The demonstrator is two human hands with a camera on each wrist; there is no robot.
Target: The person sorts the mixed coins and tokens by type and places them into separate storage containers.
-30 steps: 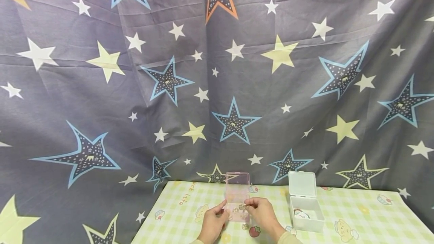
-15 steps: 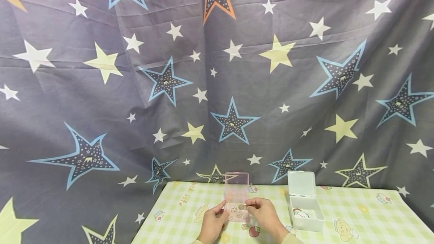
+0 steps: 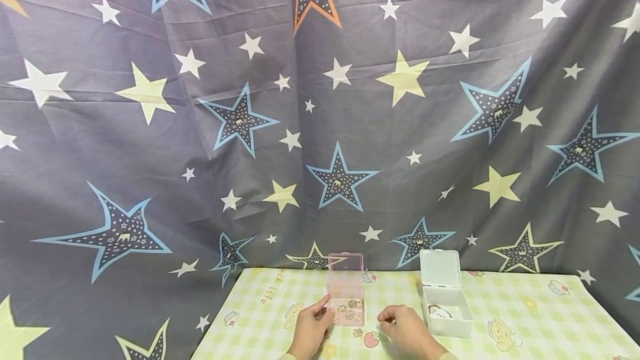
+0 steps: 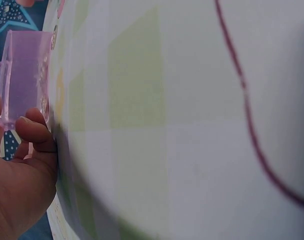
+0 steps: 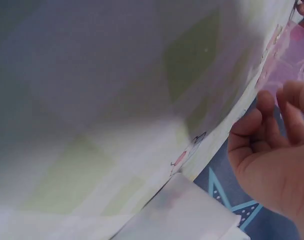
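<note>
A clear pink plastic box [image 3: 347, 289] stands on the table with its lid raised at the back. Inside it lie several small shiny gold-toned pieces [image 3: 354, 304], too small to name. One similar piece [image 3: 357, 333] is on the cloth just in front. My left hand [image 3: 311, 326] holds the box at its left side, thumb and fingers at the wall; the left wrist view shows the fingertips at the box's end. To the right of the box, my right hand [image 3: 406, 328] hovers with loosely bent fingers. Nothing shows between its thumb and fingers in the right wrist view.
A white box [image 3: 446, 310] with its lid up stands right of my right hand, a white item with red and dark marks [image 3: 440, 312] inside. The table wears a green checked cloth [image 3: 530, 315]. Behind hangs a dark star-printed curtain [image 3: 280, 171].
My right hand has left the pink box and moved right, toward the white box. My left hand stays at the pink box. The head view has shifted slightly.
</note>
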